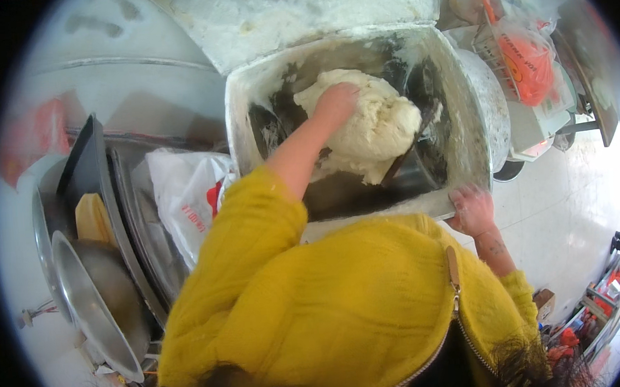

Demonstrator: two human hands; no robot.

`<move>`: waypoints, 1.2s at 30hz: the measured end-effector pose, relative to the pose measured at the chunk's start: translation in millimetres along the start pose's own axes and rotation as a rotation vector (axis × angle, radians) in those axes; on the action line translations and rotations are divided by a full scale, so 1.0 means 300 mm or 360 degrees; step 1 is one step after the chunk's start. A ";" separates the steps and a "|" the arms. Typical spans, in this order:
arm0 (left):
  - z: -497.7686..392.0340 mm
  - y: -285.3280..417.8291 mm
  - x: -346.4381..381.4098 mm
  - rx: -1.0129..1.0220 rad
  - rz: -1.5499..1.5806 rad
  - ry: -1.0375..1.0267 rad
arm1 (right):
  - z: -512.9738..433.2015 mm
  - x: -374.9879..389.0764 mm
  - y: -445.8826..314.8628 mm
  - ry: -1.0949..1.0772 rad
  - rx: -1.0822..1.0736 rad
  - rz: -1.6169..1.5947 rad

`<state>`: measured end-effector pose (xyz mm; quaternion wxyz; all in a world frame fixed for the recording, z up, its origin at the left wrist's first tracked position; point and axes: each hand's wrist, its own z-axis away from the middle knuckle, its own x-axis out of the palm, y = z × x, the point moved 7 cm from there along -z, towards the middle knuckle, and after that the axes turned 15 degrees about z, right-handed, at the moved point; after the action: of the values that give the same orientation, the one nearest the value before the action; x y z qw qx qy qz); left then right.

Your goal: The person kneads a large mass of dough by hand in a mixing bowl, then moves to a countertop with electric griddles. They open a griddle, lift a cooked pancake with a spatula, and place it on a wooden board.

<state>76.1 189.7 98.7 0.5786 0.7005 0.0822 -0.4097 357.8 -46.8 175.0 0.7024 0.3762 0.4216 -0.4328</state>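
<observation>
A large lump of pale dough (375,127) lies in the flour-dusted metal bowl of a dough mixer (465,101). My left hand (339,102) presses on the dough's upper left part, its fingers curled against or into the surface; whether they grip any dough cannot be told. A dark mixer blade or bar (401,166) shows beside the lump's lower right side. At the bowl's near right corner, my right hand (472,209) rests with its fingers over the rim.
The mixer's raised lid (308,10) stands behind the bowl. To the left are a white plastic bag (180,194), metal trays (141,205) and a steel basin (94,305). Plastic bags (527,59) and a white box (545,123) sit at the right, near a table (594,87).
</observation>
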 end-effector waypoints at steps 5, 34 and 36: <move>-0.318 -0.122 0.153 -0.0488 -0.0185 -0.0904 | 0.013 0.028 0.000 -0.0171 0.0021 -0.0025; 0.275 0.147 -0.242 -0.0703 0.1724 0.0503 | 0.007 0.038 0.012 -0.0132 0.0036 -0.0020; 0.290 0.162 -0.233 -0.0729 0.1672 0.0462 | 0.006 0.032 0.008 -0.0174 0.0035 -0.0014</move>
<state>17.6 123.0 182.0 0.8233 0.5535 -0.1109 0.0600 362.9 -50.2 167.3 0.7183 0.3580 0.3794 -0.4603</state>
